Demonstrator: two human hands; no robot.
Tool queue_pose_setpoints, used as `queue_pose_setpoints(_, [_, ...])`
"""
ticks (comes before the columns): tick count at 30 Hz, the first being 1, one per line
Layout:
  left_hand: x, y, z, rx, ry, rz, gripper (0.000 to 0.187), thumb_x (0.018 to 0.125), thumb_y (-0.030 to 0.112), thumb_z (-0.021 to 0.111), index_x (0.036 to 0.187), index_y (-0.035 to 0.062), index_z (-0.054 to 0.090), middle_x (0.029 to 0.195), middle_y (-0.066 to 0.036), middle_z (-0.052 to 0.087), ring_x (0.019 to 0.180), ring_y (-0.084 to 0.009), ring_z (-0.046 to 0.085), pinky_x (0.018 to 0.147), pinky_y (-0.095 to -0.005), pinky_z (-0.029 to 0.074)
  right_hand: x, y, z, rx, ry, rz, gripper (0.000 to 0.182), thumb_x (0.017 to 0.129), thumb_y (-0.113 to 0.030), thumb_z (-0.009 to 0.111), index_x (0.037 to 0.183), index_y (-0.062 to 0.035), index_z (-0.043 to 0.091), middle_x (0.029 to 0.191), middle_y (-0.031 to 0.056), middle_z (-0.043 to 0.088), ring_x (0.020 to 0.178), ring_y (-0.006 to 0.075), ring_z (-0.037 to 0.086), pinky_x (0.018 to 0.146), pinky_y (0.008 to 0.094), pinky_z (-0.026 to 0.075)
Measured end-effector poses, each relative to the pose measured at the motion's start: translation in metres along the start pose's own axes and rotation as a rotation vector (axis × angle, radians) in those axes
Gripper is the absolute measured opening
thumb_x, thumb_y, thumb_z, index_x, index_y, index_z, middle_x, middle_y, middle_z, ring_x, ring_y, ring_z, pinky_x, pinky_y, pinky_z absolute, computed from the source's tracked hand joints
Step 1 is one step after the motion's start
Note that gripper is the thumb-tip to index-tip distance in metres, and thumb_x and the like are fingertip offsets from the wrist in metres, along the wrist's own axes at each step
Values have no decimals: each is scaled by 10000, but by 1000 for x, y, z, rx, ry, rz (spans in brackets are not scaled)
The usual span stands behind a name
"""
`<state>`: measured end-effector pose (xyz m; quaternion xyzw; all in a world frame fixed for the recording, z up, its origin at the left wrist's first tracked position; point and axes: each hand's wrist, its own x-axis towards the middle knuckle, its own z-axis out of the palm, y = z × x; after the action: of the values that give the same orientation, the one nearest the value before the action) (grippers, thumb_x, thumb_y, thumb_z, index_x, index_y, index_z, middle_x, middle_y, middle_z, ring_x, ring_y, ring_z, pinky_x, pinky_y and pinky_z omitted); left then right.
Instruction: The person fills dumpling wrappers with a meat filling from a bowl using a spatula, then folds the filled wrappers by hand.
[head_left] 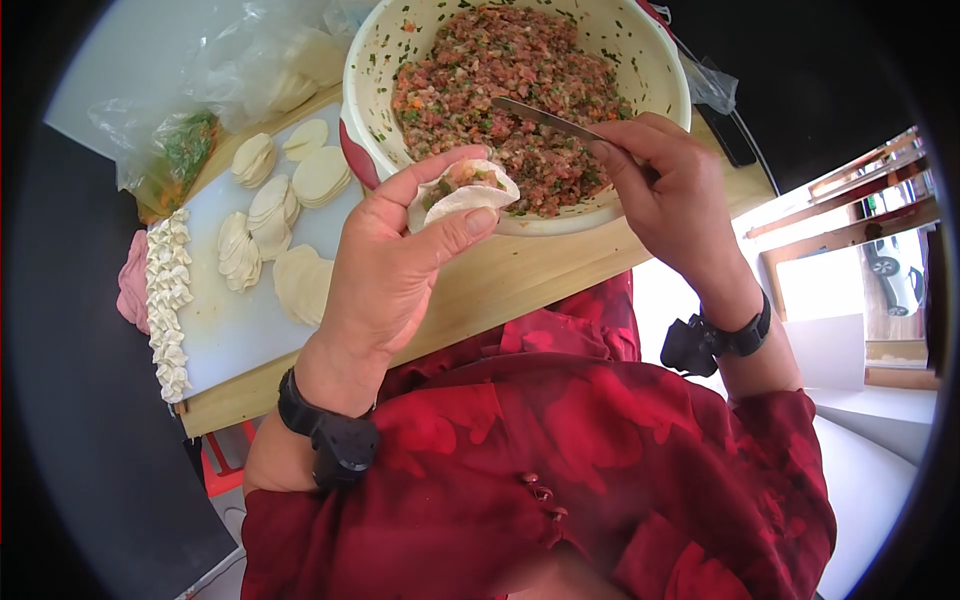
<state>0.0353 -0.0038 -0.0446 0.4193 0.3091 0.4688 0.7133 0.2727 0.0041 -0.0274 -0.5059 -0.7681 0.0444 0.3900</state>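
Observation:
A round dough wrapper (478,196) with some meat filling on it, partly folded, is pinched between the thumb and fingers of my left hand (400,240). My right hand (665,180) grips a thin metal spreader (550,119), whose far end lies over the minced filling. That filling (500,75), pink with green and orange bits, sits in a large cream bowl (664,75) beyond both hands. The wrapper is just in front of the bowl's near left rim.
Left of the bowl, stacks of round wrappers (321,177) lie on a white board (205,300). Folded dumplings (170,300) line its left edge. Plastic bags (265,65) stand behind. A dark phone-like object (732,138) lies right of the bowl on the wooden table (480,285).

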Motion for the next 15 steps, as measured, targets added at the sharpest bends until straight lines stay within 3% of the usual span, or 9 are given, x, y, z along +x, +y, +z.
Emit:
queue_pose_setpoints(3, [1, 0, -2, 18, -18, 16, 508, 855, 0, 667, 1327, -18, 479, 1186, -133, 607, 1100, -203, 601, 975, -317, 491, -1, -13, -4, 88, -73, 55, 135, 832, -54, 652, 958, -34, 697, 740, 107, 599, 656, 258, 600, 588, 343, 470])
queue_pose_setpoints(5, [1, -3, -2, 5, 0, 33, 504, 854, -1, 669, 1323, -17, 485, 1183, -127, 609, 1096, -199, 602, 973, -317, 492, -4, -15, -1, 215, -108, -60, 147, 819, -46, 666, 961, -44, 703, 745, 100, 605, 675, 264, 608, 595, 344, 478])
queue_pose_setpoints(15, [-1, 4, -1, 7, -29, -34, 453, 877, 29, 654, 1305, -17, 514, 1172, -108, 618, 1071, -173, 612, 959, -297, 499, -6, -15, -5, 141, -208, -110, 205, 812, -32, 674, 1000, -102, 710, 765, 90, 615, 693, 257, 615, 611, 347, 492])
